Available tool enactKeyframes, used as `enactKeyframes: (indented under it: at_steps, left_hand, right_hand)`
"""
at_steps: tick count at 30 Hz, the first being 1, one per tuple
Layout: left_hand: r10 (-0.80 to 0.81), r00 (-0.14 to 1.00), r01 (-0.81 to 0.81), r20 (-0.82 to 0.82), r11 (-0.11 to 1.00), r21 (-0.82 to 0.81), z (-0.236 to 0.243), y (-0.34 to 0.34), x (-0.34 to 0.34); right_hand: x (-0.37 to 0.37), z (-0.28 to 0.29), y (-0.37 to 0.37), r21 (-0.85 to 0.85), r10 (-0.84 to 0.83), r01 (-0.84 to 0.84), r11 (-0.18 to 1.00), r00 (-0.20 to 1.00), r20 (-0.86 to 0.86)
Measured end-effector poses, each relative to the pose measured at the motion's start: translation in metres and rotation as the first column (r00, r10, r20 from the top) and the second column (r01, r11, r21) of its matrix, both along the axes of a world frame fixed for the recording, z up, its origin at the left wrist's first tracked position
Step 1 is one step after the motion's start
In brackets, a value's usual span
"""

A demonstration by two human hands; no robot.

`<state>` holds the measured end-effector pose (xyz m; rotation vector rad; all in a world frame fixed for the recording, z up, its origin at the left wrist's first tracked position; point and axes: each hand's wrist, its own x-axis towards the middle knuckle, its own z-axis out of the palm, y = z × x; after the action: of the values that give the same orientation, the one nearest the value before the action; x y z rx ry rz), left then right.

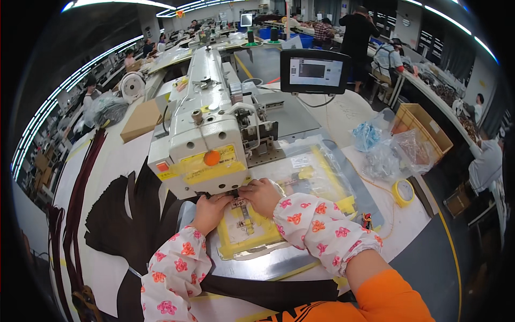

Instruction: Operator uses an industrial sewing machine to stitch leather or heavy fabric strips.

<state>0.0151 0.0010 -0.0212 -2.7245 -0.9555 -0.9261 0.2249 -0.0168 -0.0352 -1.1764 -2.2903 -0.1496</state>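
Both my hands are at the front of a white industrial sewing machine (206,134), close under its head. My left hand (211,211) has its fingers bent together beside the needle area. My right hand (261,195) is closed too, its fingertips almost meeting the left ones. Whatever lies between the fingertips is small, dark and mostly hidden. Beneath them is a transparent plastic sewing template (263,239) edged with yellow tape, on a shiny metal plate (257,268). Dark brown fabric pieces (115,220) spread out left of the machine, and another brown strip (268,288) runs along the front.
A control screen (314,72) stands behind the machine. To the right are a yellow tape roll (402,192), plastic bags (394,155) and a tan crate (424,129). A cardboard box (142,121) and dark red strips (80,209) lie left. Several people work farther back.
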Motion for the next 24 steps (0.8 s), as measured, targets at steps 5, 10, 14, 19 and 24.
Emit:
enactKeyframes:
  at_steps: [5,10,14,19,24]
  left_hand:
    - [0.034,0.999,-0.034,-0.004,0.997,-0.073,-0.004,0.001,0.003]
    - [0.123,0.987,-0.117,-0.105,0.991,0.063,0.015,-0.005,0.006]
    - [0.453,0.727,-0.422,-0.516,0.888,0.186,0.026,0.003,-0.017]
    - [0.181,0.961,-0.243,-0.209,0.915,-0.322,0.065,0.034,-0.075]
    - [0.260,0.920,-0.373,-0.294,0.814,-0.446,0.055,0.037,-0.076]
  right_hand:
    - [0.003,-0.004,0.001,-0.021,-0.031,0.032,0.999,0.999,0.032]
    - [-0.003,-0.005,-0.001,-0.045,-0.047,0.047,0.998,0.999,0.014]
    - [0.003,-0.015,0.006,-0.003,-0.037,0.037,0.999,0.999,-0.019]
    - [-0.003,0.018,-0.009,-0.309,-0.086,0.108,0.945,0.993,0.084]
    - [0.017,0.005,-0.025,-0.255,-0.039,-0.007,0.967,0.984,-0.175]
